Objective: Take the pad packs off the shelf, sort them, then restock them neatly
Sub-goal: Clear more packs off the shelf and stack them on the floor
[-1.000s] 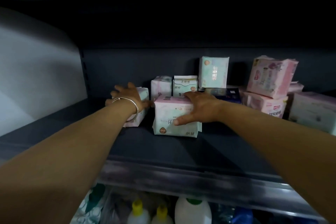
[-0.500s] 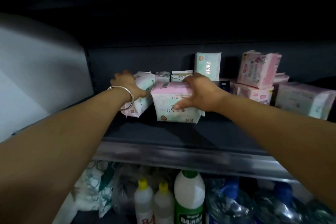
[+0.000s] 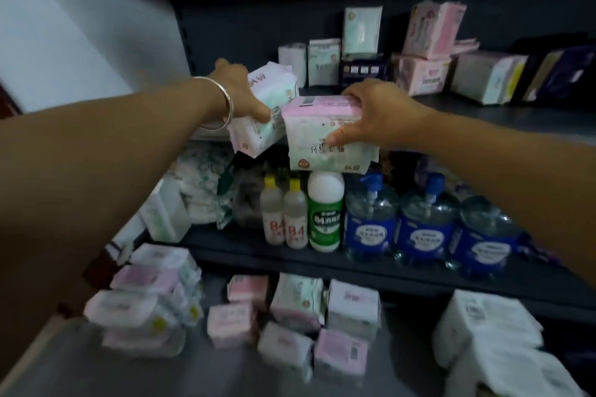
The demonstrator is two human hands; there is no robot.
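1. Lower left of frame: loose pile of pad packs [image 3: 145, 309], soft pink-and-white plastic wrap, blurred, lying flat on a pale floor-level surface below the shelves.
2. Centre left: left hand [image 3: 240, 92], silver bangle [image 3: 222, 103] at the wrist, fingers curled over a mint-and-pink pad pack [image 3: 267, 109], tilted, long axis running up and right, already clear of the upper shelf [image 3: 503, 113].
3. Centre: right hand [image 3: 374, 113] gripping a pink-topped pad pack [image 3: 325, 135], thumb on the front face, fingers over the top; squarish, puffy, print upside down, level, held in the air in front of the shelf edge, just beside the left pack.
4. Below both hands: sorted packs; likely drop point straight down, both hands about equally near.
5. Middle shelf: B4 bottles [image 3: 283, 219], blue water jugs [image 3: 422, 226].
6. Upper right: remaining packs [image 3: 422, 74], boxy, upright or stacked.
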